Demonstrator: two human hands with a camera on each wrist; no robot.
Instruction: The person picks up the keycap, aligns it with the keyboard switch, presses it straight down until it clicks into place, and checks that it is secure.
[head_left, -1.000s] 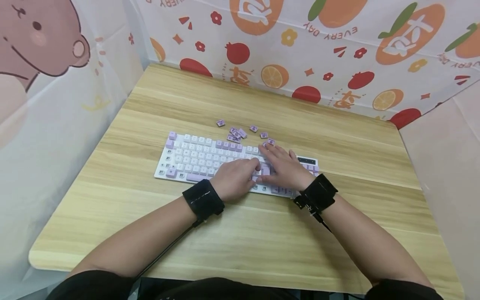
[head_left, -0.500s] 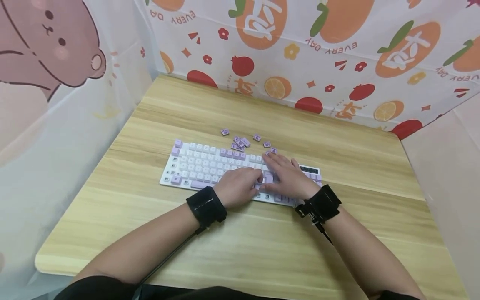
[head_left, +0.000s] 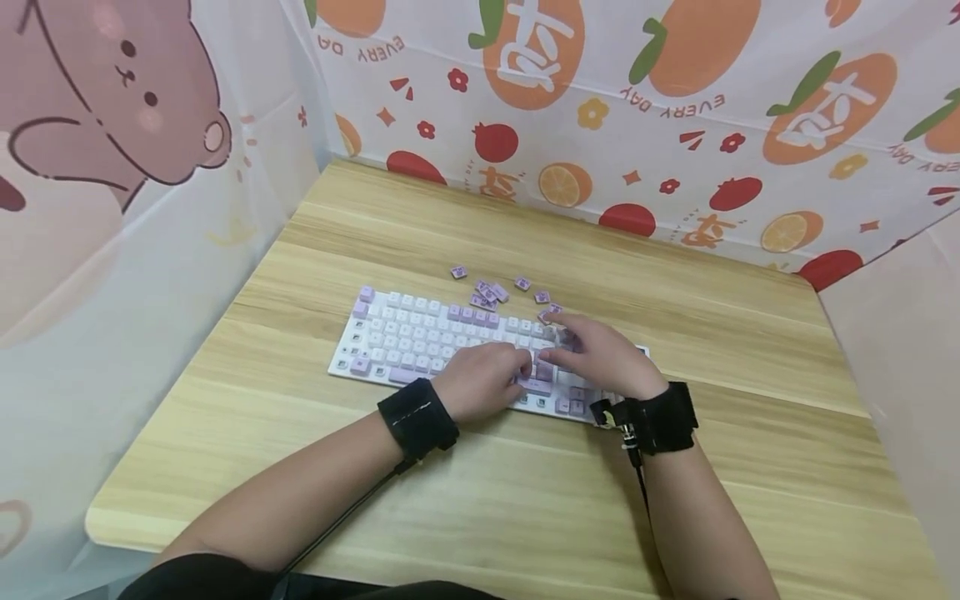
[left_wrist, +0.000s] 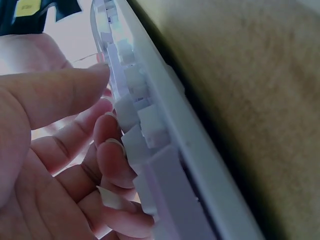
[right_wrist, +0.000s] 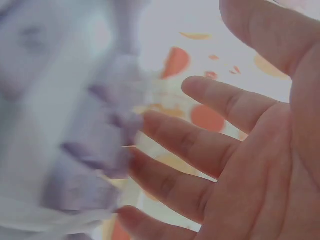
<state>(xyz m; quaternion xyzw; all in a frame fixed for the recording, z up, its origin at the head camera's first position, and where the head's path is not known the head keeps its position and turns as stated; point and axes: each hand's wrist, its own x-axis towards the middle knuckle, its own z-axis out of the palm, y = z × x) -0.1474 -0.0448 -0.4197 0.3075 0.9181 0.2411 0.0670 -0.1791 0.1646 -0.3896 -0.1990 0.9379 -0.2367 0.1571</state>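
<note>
A white and lilac keyboard (head_left: 408,337) lies across the table in the head view, with a few bare switches showing along its lower left. My left hand (head_left: 480,382) rests over its right half. In the left wrist view its fingers (left_wrist: 114,162) are loosely curled against the keys, thumb straight and apart from them. Over the keyboard's right end is my right hand (head_left: 606,357), its index finger pointing at loose purple keycaps (head_left: 551,311) behind the back edge. The right wrist view has its fingers (right_wrist: 190,137) spread, nothing between them, beside blurred purple keys (right_wrist: 95,145).
More loose purple keycaps (head_left: 487,293) lie in a small heap behind the keyboard, with single ones (head_left: 459,272) around it. The wooden table (head_left: 360,483) meets a fruit-print curtain (head_left: 630,167) at the back. Cables run from both black wristbands (head_left: 420,423).
My right hand has shifted right and turned at the wrist, uncovering keys near the keyboard's right end. The left hand stays on the same keys. The head view has tilted slightly up.
</note>
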